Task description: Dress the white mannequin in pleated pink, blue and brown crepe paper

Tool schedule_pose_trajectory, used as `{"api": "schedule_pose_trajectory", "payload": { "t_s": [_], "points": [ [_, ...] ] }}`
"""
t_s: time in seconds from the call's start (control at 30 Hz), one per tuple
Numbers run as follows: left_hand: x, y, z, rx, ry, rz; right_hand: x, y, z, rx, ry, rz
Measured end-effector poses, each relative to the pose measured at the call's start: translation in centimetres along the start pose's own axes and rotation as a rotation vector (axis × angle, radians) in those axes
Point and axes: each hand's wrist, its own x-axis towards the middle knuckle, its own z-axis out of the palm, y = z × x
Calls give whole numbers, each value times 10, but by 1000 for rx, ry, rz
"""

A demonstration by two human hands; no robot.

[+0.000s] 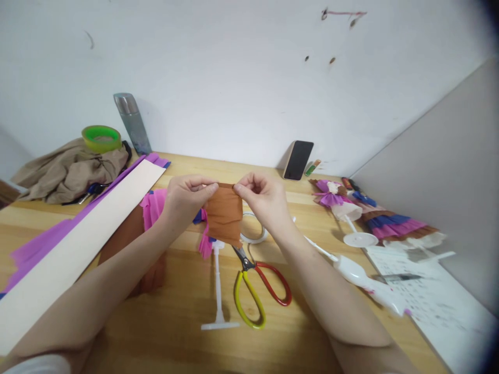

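Between my two hands hangs a piece of brown crepe paper (224,214), its top edge folded over. My left hand (187,196) pinches the upper left corner between thumb and finger. At the upper right corner, my right hand (265,196) grips the same edge. Just below the paper lie scissors (249,275) with one yellow and one red handle, their blade tips partly hidden. A white plastic stand (218,291) lies to their left, with pink and blue paper near its top. Behind the brown piece is a white tape roll (254,228), partly covered.
A long cream strip (78,246) lies over purple and brown paper at left. Farther back are a cloth (74,169), green tape (101,138) and a bottle (134,124). A phone (298,160), a glue gun (366,283), paper-skirted dolls (401,221) and a written sheet (440,296) are rightward.
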Motion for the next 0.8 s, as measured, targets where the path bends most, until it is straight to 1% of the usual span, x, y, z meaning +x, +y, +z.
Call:
{"api": "schedule_pose_trajectory", "payload": {
  "t_s": [0.13, 0.2, 0.3, 0.43, 0.5, 0.57, 0.67, 0.8],
  "points": [
    [-2, 0, -1, 41, 21, 71, -3, -3, 0, 51, 3, -50],
    [-2, 0, -2, 31, 10, 88, -4, -5, 1, 95, -13, -46],
    [0, 0, -3, -12, -35, 87, -6, -9, 2, 182, -9, -17],
    [1, 2, -4, -70, -145, 40, -7, -15, 2, 254, 30, -9],
    [0, 3, -4, -103, -150, 13, -8, -18, 2, 273, 36, -19],
    [-2, 4, -4, -118, -112, 25, -10, -19, 2, 291, 33, -26],
    [-3, 2, -4, -124, -67, 121, -11, -19, 4, 342, 46, -68],
    [-2, -1, -5, -44, -31, 360, -12, -18, 6, 404, 89, -151]
  ]
}}
